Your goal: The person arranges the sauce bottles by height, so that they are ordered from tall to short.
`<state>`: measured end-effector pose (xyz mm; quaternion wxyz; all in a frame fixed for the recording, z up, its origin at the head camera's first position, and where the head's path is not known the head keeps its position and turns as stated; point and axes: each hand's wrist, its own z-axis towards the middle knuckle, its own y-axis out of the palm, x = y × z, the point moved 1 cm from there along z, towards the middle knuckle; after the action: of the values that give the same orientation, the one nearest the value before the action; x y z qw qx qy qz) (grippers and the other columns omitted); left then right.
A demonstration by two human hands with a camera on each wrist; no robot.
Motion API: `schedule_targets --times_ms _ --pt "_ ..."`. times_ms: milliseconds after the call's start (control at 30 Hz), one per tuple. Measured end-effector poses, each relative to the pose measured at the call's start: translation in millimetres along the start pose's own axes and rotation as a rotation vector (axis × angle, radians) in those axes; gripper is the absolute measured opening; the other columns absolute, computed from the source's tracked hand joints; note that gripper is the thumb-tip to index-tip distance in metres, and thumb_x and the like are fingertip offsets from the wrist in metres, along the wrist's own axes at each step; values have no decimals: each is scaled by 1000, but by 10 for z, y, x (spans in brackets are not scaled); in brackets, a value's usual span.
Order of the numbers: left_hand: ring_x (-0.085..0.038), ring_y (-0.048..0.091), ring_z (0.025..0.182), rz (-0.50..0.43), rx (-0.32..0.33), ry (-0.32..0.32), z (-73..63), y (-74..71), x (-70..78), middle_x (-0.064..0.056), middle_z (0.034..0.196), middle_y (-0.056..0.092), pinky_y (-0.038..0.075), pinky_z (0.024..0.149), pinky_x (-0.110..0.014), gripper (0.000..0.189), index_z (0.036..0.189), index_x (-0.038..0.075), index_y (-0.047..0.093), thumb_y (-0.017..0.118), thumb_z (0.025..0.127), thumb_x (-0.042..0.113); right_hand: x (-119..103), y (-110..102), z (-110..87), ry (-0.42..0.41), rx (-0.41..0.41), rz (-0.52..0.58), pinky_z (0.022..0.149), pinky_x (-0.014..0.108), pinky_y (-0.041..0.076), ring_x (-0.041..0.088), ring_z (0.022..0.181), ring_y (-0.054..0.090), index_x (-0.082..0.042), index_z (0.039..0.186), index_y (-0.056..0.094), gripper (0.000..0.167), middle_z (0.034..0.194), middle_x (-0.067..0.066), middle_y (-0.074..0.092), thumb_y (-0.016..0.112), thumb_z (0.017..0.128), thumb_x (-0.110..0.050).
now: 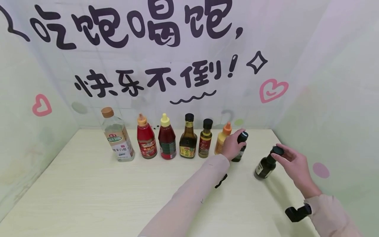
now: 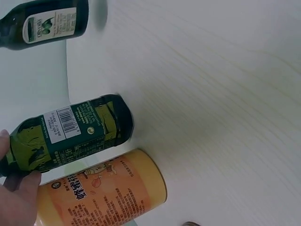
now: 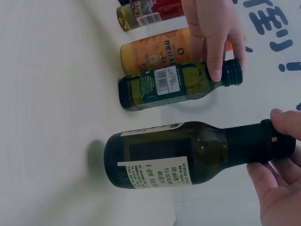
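Note:
My left hand (image 1: pixel 232 146) grips a green glass oil bottle (image 2: pixel 75 132) near its neck, thumb and fingers around it. This bottle stands at the right end of the back row, close beside an orange-capped yellow squeeze bottle (image 1: pixel 220 142), which the hand partly hides. Off to the right, my right hand (image 1: pixel 296 164) pinches a dark olive oil bottle (image 3: pixel 155 155) by its black cap and neck. That bottle tilts in the head view, and a small gap between base and shadow shows it just above the table.
Left of the hands, several condiments stand in a row: a clear vinegar bottle (image 1: pixel 119 141), a ketchup bottle (image 1: pixel 146 140), a yellow-tipped dark red squeeze bottle (image 1: pixel 167 140), a brown sauce bottle (image 1: pixel 188 140) and a small black-capped bottle (image 1: pixel 205 141). Walls border the pale table (image 1: pixel 88 191).

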<state>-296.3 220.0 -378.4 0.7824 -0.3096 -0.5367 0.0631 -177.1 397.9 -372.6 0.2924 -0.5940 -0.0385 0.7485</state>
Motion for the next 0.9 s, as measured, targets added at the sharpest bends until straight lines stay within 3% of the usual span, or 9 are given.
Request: schedule_targets --times_ms 167,600,733,900 --pt "-11 52 105 2 7 3 4 -8 0 1 122 53 43 83 -22 51 129 25 46 63 82 16 -255 50 50 1 -7 0 67 5 42 -14 83 53 -11 122 54 44 89 -28 56 65 80 -13" --pt "-12 53 103 22 12 8 12 11 -5 1 121 54 44 81 -22 51 129 25 46 63 82 17 -272 144 312 35 20 -62 66 5 41 -15 77 51 5 125 46 54 86 -26 52 65 81 -20" --pt "-12 54 102 21 16 9 14 13 -8 0 121 54 45 80 -22 51 129 25 45 63 82 18 -245 198 388 56 14 -83 66 6 42 -15 77 50 7 125 44 55 100 -5 59 63 82 -20" --pt "-12 55 100 25 10 6 4 11 -5 -1 120 55 46 77 -21 52 130 25 44 63 82 19 -209 279 457 69 20 -101 64 7 42 -16 76 49 7 125 45 52 114 22 52 62 83 -18"
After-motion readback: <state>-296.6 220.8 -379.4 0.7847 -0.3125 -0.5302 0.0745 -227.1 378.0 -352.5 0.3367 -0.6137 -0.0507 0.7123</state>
